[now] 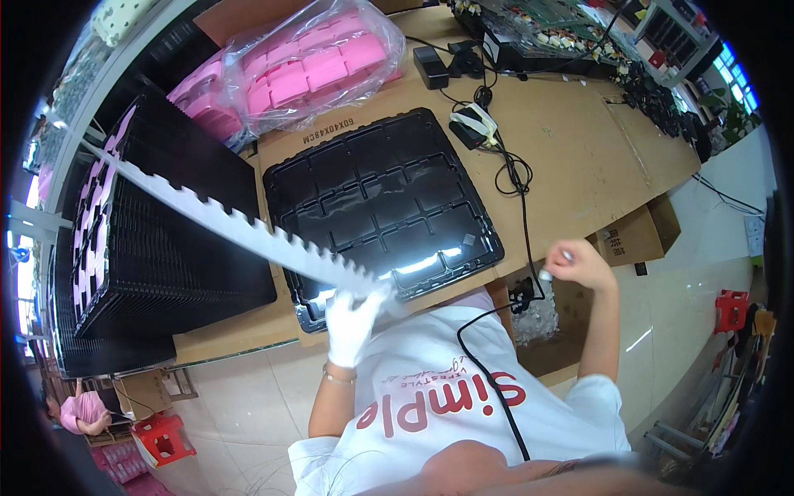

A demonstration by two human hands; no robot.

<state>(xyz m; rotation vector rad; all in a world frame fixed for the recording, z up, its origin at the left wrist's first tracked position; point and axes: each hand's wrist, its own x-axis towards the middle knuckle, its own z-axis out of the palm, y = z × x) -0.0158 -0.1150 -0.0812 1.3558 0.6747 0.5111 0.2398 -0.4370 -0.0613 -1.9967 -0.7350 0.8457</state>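
My left hand (351, 325), in a white glove, is closed round the near end of a long white strip with teeth along one edge (240, 231). The strip slants up to the far left, crossing in front of the tray stack and over the near left part of a black plastic tray (372, 194). That tray lies on the cardboard-covered table, with shallow compartments moulded in it. My right hand (579, 264) is raised to the right of the table's front edge, its fingers curled together. Small white spots show at its fingertips; what they are I cannot make out.
A tall stack of black trays (178, 223) with pink pieces stands at the left. Pink trays in a clear bag (322, 62) lie behind. Black adapters (430, 68) and a cable (527, 223) run down the right side. An open carton (571, 322) stands below my right hand.
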